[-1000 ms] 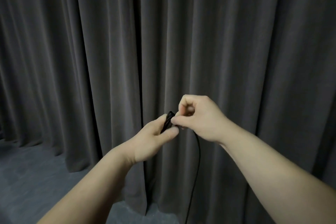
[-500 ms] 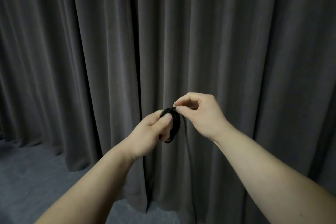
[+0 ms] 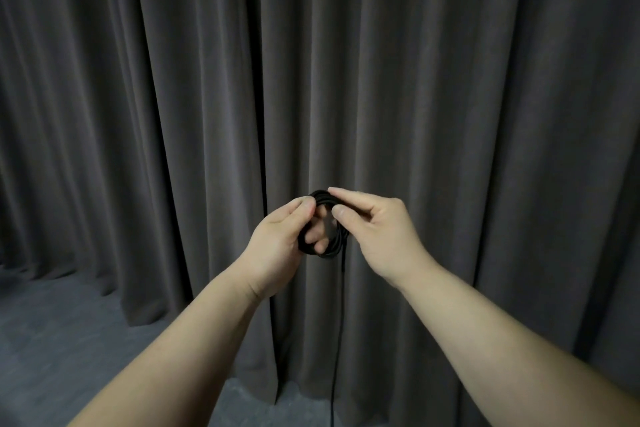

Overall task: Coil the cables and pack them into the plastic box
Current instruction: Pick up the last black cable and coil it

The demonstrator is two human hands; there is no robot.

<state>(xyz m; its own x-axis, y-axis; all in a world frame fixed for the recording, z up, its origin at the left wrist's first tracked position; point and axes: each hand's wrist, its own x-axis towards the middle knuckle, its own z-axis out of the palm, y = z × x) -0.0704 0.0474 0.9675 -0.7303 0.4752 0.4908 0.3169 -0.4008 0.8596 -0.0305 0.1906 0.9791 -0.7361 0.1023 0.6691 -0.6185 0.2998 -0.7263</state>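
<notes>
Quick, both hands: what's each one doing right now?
Left hand: grips the black cable coil, thumb on top.
Right hand: pinches the coil's top strand.

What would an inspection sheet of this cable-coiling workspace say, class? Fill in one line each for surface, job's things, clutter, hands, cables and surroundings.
Surface: no table seen; grey floor at lower left.
Job's things: black cable coil held up between both hands; plastic box not in view.
Clutter: nothing seen.
Hands: left hand grips the coil, fingers through its loops, thumb on top; right hand pinches the coil's upper right side.
Cables: loose tail hangs from the coil straight down past the bottom edge, so coiling is unfinished.
Surroundings: dark grey pleated curtain fills the background.
</notes>
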